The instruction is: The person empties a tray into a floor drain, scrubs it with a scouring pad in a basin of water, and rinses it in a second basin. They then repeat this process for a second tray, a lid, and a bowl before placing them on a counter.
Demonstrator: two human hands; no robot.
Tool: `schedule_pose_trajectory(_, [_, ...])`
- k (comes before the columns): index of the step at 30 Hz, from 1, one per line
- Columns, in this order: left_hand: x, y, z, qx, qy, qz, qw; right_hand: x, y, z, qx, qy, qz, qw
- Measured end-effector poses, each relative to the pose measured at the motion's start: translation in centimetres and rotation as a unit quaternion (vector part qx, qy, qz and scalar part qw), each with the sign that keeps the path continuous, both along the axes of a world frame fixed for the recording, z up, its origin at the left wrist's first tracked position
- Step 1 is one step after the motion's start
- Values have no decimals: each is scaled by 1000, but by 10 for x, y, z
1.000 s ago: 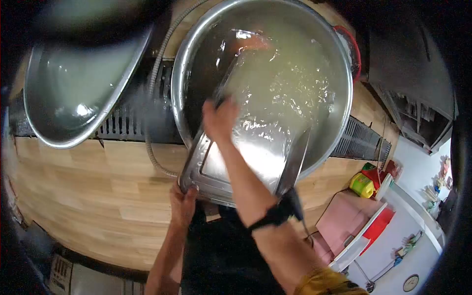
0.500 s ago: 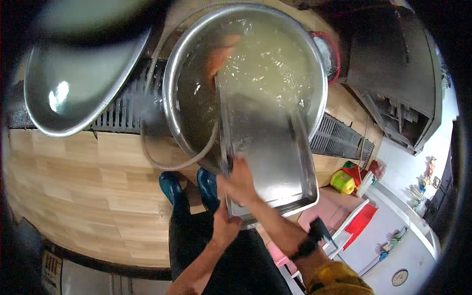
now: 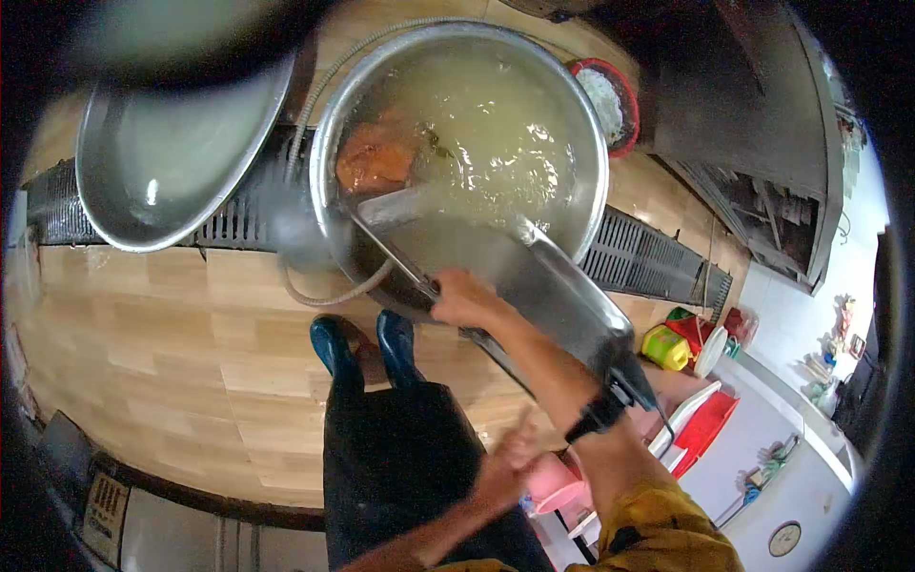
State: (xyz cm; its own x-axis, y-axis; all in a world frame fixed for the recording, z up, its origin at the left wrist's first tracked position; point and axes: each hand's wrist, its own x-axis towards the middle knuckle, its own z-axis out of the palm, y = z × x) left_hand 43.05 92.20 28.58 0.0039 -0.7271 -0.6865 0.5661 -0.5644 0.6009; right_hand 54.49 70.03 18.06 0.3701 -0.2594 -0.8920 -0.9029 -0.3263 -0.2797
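My right hand (image 3: 464,298), a dark band on its wrist, is closed round the near long edge of a rectangular steel tray (image 3: 548,300). The tray tilts over a large round metal basin (image 3: 600,162), its far end down in the basin's cloudy water (image 3: 486,124). Something orange (image 3: 378,157), perhaps a cloth, lies in the water by the tray's far end. My left hand (image 3: 512,456) is off the tray, below its near edge and over my dark apron or trousers; motion blurs its fingers.
A second metal basin (image 3: 100,195) holds cloudy liquid at the left. A flexible hose (image 3: 329,303) loops round the large basin. Behind lie a floor grate (image 3: 658,262) and a red basin (image 3: 629,114) with white contents. A yellow container (image 3: 665,347) stands right; my blue boots (image 3: 334,348) are below.
The tray has turned and tilted, its near end swinging right. My left hand has come off the tray and moved down and right. More of the orange thing shows.
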Motion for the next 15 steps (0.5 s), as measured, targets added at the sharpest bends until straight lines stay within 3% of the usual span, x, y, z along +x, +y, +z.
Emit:
schedule_pose_trajectory(1, [31,4,-12,-23,-48,-17,998,-21,0,16,-4,-17,3,1000])
schedule_pose_trajectory(3, [102,3,-77,-121,-336,32,934,-45,7,40,-15,-34,3,999])
schedule_pose_trajectory(4, [134,-1,-83,125,-30,226,965,-53,10,50,-8,-16,66,998])
schedule_pose_trajectory(5, [181,-17,-81,220,-94,149,959,-61,14,60,0,3,123,992])
schedule_pose_trajectory(6, [211,-9,-115,146,-133,168,966,-71,17,72,-7,5,113,994])
schedule_pose_trajectory(7, [234,-23,-113,170,-87,235,953,-80,19,82,-18,-34,158,987])
schedule_pose_trajectory(8, [258,-40,-107,221,-37,169,960,-88,19,91,-25,-74,206,975])
schedule_pose_trajectory(9, [263,-48,-114,222,-37,165,960,-95,16,103,-24,-73,202,976])
schedule_pose_trajectory(11, [262,-59,-125,270,82,-27,959,-100,8,133,39,-69,233,969])
schedule_pose_trajectory(13, [251,-73,-106,293,120,-21,948,-95,-1,161,46,-66,265,961])
schedule_pose_trajectory(15, [250,-81,-72,205,123,-2,971,-96,-10,185,47,-62,302,950])
